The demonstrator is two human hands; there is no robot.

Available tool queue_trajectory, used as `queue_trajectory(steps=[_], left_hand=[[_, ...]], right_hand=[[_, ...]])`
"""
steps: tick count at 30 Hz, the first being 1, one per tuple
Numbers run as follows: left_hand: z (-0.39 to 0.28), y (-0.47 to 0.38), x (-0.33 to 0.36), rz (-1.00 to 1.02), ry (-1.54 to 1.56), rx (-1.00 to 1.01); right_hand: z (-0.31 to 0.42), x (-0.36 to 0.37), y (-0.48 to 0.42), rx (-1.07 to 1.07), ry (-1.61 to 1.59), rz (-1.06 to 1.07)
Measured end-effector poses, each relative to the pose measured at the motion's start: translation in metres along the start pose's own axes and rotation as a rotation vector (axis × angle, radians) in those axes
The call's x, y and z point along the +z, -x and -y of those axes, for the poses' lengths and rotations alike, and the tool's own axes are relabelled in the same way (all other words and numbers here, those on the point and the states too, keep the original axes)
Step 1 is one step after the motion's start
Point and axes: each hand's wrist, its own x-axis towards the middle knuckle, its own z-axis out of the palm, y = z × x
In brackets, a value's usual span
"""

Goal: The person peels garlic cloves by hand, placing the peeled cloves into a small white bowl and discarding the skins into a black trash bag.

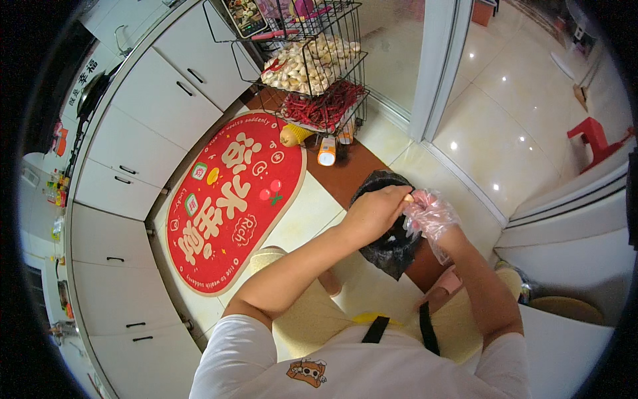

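My left hand [380,212] is bare and closed at the fingertips on a small pale piece [408,198], perhaps a garlic clove. Close against it, my right hand [432,212] wears a clear plastic glove; its fingertips meet the same piece from the other side, though how firmly they grip is hard to see. Both hands are over a bin or container lined with a black plastic bag [386,254], which stands on the floor between my legs and has a few small pale bits inside.
A black wire rack holds a basket of garlic [309,65] above a basket of dried red chillies [324,105]. A squash-like vegetable [294,134] and an orange-and-white container [327,152] lie below. A red floor mat [234,204] borders white cabinets [164,99]. A red stool [593,142] stands beyond the sliding door frame [441,70].
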Motion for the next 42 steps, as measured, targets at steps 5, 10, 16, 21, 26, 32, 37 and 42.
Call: queue_trajectory(steps=[5,10,16,21,26,32,37,42], left_hand=[[0.006,-0.003,-0.004,0.096,0.090,-0.008],[0.017,-0.006,-0.011,0.008,0.183,-0.112],[0.024,-0.015,-0.019,0.094,0.836,-0.555],[0.028,-0.011,-0.029,0.142,1.186,-0.607],[0.023,-0.012,-0.031,0.175,1.303,-0.563],[0.019,-0.011,-0.032,0.185,1.262,-0.551],[0.018,-0.010,-0.029,0.185,1.134,-0.576],[0.024,-0.013,-0.023,0.171,1.052,-0.630]], right_hand=[[-0.008,-0.003,-0.003,-0.027,0.007,-0.008],[-0.015,-0.008,-0.007,-0.001,0.096,-0.049],[-0.040,-0.006,-0.020,-0.043,0.400,-0.152],[-0.022,0.006,-0.025,0.096,0.691,-0.123],[-0.059,-0.004,-0.035,-0.179,0.639,-0.134],[-0.042,-0.005,-0.036,-0.064,0.467,-0.125],[-0.030,-0.007,-0.036,-0.043,0.361,-0.086],[-0.033,-0.004,-0.045,0.019,0.486,-0.109]])
